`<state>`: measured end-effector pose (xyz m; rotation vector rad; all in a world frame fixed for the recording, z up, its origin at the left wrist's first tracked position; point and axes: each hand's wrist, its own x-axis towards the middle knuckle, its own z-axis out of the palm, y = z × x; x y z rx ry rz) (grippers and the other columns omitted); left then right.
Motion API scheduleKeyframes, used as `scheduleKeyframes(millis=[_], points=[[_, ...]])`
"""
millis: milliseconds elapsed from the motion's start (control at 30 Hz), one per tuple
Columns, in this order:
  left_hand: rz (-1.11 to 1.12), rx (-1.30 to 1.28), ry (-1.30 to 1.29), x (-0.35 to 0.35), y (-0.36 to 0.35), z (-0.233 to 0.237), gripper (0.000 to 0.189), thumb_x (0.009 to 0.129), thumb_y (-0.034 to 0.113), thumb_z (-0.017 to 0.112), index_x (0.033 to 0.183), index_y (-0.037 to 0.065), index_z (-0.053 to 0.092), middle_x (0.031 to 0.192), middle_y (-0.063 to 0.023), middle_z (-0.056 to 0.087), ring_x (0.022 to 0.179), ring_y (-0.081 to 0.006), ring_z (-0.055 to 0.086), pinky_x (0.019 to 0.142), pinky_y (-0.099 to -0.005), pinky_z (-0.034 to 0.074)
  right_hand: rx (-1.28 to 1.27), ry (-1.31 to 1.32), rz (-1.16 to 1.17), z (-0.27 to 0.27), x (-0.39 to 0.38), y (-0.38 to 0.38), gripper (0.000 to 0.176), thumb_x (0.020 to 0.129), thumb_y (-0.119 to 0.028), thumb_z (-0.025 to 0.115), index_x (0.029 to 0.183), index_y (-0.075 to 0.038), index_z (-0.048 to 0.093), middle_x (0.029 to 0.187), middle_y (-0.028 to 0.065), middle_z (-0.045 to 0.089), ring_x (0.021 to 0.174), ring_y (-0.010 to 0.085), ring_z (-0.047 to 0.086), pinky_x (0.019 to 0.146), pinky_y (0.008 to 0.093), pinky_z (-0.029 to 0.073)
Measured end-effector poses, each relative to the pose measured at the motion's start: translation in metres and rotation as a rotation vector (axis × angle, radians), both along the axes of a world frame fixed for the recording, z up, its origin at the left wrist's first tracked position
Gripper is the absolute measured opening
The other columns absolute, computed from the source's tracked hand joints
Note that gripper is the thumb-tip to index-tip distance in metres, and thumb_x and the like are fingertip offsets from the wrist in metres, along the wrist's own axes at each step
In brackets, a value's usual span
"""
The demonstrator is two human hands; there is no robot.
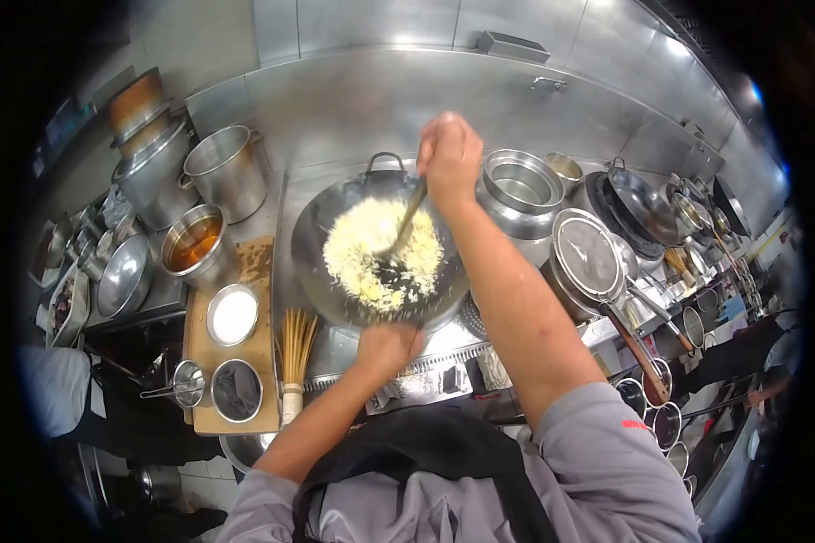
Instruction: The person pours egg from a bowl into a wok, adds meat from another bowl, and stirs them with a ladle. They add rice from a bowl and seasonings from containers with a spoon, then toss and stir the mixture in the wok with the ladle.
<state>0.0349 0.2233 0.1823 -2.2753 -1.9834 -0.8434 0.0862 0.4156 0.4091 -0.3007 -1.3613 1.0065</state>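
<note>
A dark wok sits on the steel range in the middle, with pale yellow-white fried rice inside. My right hand is raised above the wok's right side, closed round the handle of a ladle. The ladle's head is down in the rice and partly blurred. At the near edge of the wok, my left hand is closed on the rim or handle, which the fingers hide. A second loop handle shows at the wok's far edge.
A cutting board on the left holds a bowl of white contents. Beside it lies a bamboo brush. Pots stand behind. A strainer and another wok are on the right. People stand at both sides.
</note>
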Motion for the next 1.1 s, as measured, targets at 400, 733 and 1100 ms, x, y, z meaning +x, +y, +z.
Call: scheduleKeyframes(millis=[400,733,1100], points=[[-0.01,0.064,0.004,-0.005,0.006,-0.005,0.041,0.092,0.039,0.057,0.064,0.01,0.066,0.066,-0.0138,0.066,0.063,-0.0356,0.065,0.057,-0.0488,0.051,0.051,-0.031,-0.069,-0.014,-0.003,0.002,0.039,0.102,-0.033,0.047,0.079,-0.003,0.056,0.05,0.0039,0.047,0.04,0.0127,0.042,0.04,0.0306,0.036],[0.005,-0.002,0.039,-0.009,0.016,0.023,0.038,0.09,0.037,0.061,0.065,0.009,0.066,0.069,-0.0142,0.066,0.064,-0.0365,0.065,0.058,-0.0502,0.05,0.003,0.014,0.043,-0.011,-0.005,-0.018,0.035,0.102,-0.033,0.048,0.084,-0.003,0.054,0.052,0.0035,0.044,0.039,0.0143,0.04,0.039,0.0306,0.035],[0.027,0.03,0.016,-0.011,0.011,0.033,0.041,0.09,0.039,0.062,0.063,0.008,0.064,0.066,-0.0128,0.064,0.064,-0.0366,0.064,0.057,-0.0511,0.049,-0.02,0.035,0.036,0.021,0.008,-0.031,0.038,0.101,-0.033,0.05,0.078,-0.003,0.056,0.051,0.0037,0.046,0.04,0.0137,0.044,0.039,0.0304,0.036]])
